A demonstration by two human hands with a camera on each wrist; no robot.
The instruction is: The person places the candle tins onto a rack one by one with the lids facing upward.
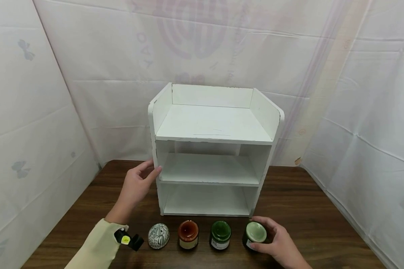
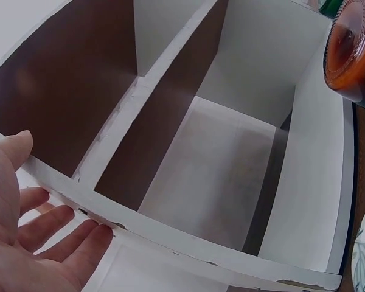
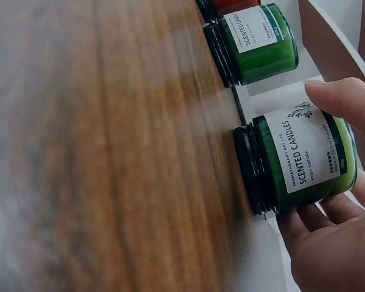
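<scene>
Right hand [image 1: 279, 244] grips pale-green candle jar [image 1: 255, 234]; left hand [image 1: 136, 185], fingers straight, touches shelf [image 1: 213, 127] edge.

White three-tier shelf unit [image 1: 214, 149] stands on a dark wooden table [image 1: 309, 209], backed by white sheeting. Left hand [image 1: 137, 185], cream sleeve, rests fingertips against the unit's left front edge at the middle shelf. Four items sit in a row just in front of the unit: patterned egg-shaped piece [image 1: 158, 235], amber jar [image 1: 188, 234], dark green jar [image 1: 220, 234], pale green jar [image 1: 254, 235]. Right hand [image 1: 278, 243] curls around the pale green jar, which stands on the table.
</scene>
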